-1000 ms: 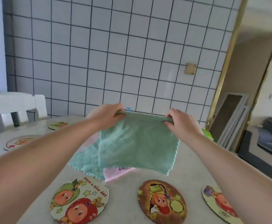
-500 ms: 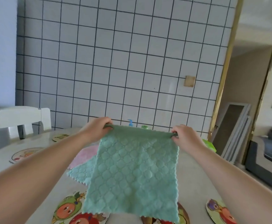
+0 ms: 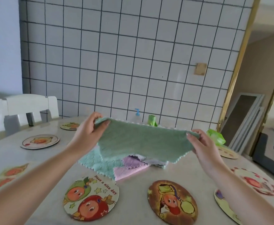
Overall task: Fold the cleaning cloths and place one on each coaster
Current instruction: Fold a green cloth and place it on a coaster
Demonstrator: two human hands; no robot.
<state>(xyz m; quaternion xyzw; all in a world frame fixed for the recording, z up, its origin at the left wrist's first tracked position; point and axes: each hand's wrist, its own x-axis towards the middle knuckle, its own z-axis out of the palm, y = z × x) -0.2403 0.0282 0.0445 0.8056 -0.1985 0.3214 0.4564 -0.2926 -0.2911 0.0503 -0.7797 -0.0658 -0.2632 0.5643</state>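
I hold a green cleaning cloth (image 3: 142, 140) in the air above the table. My left hand (image 3: 89, 132) pinches its far left corner and my right hand (image 3: 199, 143) pinches its far right corner. The cloth sags toward me over a pile of cloths (image 3: 116, 164) in teal, purple and pink. Round cartoon coasters lie around the pile: one with fruit faces (image 3: 91, 197) in front left, a brown one (image 3: 172, 200) in front centre, others at the left (image 3: 40, 141) and right (image 3: 255, 181).
A white chair (image 3: 22, 108) stands at the table's far left. A pump bottle (image 3: 137, 116), a green roll (image 3: 151, 120) and a green bag (image 3: 216, 138) sit near the tiled wall. A doorway opens on the right.
The cloth hung down flat in front of me half a second ago; now it lies more level and lower over the pile, and the front coasters show again.
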